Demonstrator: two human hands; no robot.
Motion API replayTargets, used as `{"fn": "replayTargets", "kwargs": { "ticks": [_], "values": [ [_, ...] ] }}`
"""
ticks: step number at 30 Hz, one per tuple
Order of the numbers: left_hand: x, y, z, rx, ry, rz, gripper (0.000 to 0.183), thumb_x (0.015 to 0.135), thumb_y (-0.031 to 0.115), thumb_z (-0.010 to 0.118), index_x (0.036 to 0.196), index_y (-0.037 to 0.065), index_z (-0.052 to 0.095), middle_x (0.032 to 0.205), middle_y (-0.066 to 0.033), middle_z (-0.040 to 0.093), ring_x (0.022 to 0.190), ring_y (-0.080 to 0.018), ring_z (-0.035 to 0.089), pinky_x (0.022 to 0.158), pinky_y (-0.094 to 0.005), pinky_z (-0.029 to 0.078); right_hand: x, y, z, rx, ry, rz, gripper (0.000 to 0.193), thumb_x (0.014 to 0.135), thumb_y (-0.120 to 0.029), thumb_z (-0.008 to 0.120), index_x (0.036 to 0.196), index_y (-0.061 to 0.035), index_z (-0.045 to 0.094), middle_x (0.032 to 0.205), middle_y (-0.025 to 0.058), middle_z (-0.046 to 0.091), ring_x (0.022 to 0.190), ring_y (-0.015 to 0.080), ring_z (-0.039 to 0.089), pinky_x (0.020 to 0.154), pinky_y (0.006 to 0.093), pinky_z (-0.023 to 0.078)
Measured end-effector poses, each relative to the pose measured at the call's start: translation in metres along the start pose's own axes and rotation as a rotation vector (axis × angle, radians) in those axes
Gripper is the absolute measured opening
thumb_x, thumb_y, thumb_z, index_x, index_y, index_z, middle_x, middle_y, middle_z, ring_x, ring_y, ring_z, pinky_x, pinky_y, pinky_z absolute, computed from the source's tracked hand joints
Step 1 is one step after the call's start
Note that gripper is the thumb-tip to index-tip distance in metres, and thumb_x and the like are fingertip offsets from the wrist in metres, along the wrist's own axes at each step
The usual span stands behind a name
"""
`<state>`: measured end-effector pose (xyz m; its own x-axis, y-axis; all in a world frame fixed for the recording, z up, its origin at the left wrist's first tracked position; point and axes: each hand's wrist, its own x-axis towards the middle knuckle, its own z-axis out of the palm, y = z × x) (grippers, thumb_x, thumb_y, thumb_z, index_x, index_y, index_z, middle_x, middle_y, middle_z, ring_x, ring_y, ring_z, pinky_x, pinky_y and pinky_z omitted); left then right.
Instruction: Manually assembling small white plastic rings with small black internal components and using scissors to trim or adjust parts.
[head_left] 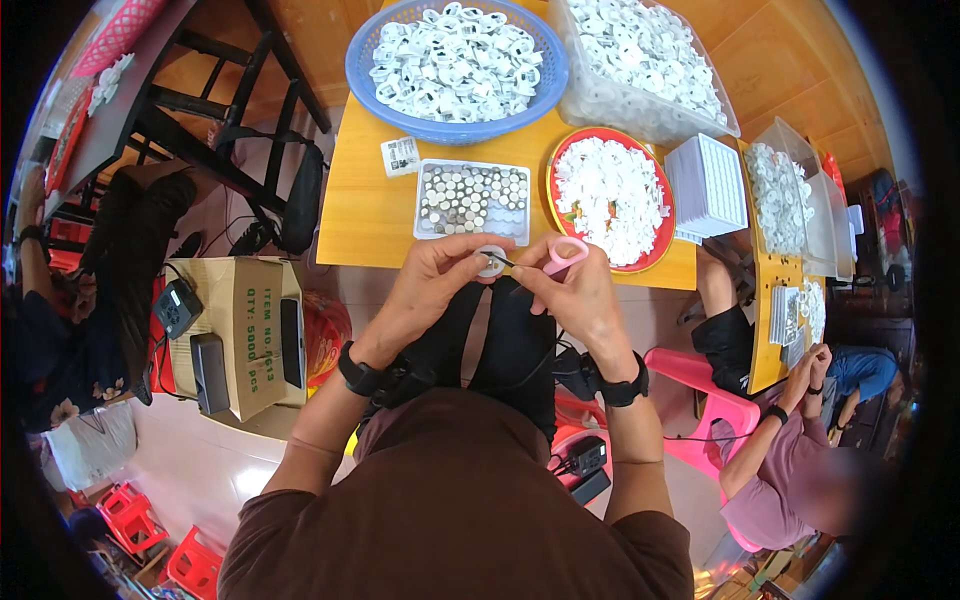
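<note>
My left hand [435, 275] pinches a small round white plastic part [491, 262] between thumb and fingertips, just off the table's near edge. My right hand [578, 290] grips pink-handled scissors [567, 256], one loop showing above the fingers. Their thin dark tip touches or nearly touches the white part; the exact contact is too small to make out. Directly beyond my hands lies a white tray [508, 224] with many silver button cells. Right of it is a red plate [552, 192] heaped with small white pieces.
On the yellow table [345, 215] stand a blue basket [362, 88] and a clear bin [650, 128], both full of white parts, plus stacked white trays [712, 185]. A cardboard box [235, 340] is at left. A co-worker [790, 440] sits at right on a pink chair [690, 372].
</note>
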<state>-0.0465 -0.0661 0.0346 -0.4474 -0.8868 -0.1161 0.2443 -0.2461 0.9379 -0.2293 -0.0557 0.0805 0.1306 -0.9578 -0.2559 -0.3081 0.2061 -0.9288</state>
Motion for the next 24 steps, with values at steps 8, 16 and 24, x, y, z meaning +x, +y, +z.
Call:
{"fn": "replayTargets", "kwargs": {
  "ticks": [8, 16, 24],
  "values": [
    [-0.002, -0.009, 0.005, 0.249, 0.12, 0.132, 0.026, 0.092, 0.002, 0.048, 0.115, -0.001, 0.059, 0.107, -0.0069, 0.063, 0.092, -0.009, 0.058, 0.082, -0.0235, 0.047, -0.004, 0.008, 0.022, -0.292, 0.257, -0.335, 0.007, 0.073, -0.001, 0.062, 0.074, -0.0001, 0.055, 0.065, 0.0175, 0.054, 0.058, 0.0348, 0.053, 0.051, 0.0376, 0.04],
    [-0.005, -0.014, 0.007, 0.425, 0.166, 0.196, 0.026, 0.09, 0.0, 0.049, 0.114, 0.0, 0.06, 0.104, -0.0071, 0.064, 0.09, -0.0094, 0.058, 0.078, -0.0231, 0.047, -0.008, 0.003, 0.023, -0.336, 0.185, -0.269, 0.008, 0.074, -0.003, 0.062, 0.074, -0.0019, 0.054, 0.068, 0.0175, 0.055, 0.06, 0.0367, 0.054, 0.052, 0.0417, 0.039],
    [-0.007, -0.014, 0.015, 0.575, 0.247, 0.318, 0.025, 0.09, -0.001, 0.048, 0.112, -0.001, 0.06, 0.104, -0.0081, 0.064, 0.09, -0.0109, 0.059, 0.078, -0.0239, 0.048, -0.014, 0.006, 0.027, -0.396, 0.302, -0.373, 0.007, 0.075, -0.004, 0.061, 0.076, -0.0023, 0.055, 0.07, 0.0157, 0.056, 0.063, 0.0376, 0.055, 0.054, 0.0423, 0.041]
  ]
}}
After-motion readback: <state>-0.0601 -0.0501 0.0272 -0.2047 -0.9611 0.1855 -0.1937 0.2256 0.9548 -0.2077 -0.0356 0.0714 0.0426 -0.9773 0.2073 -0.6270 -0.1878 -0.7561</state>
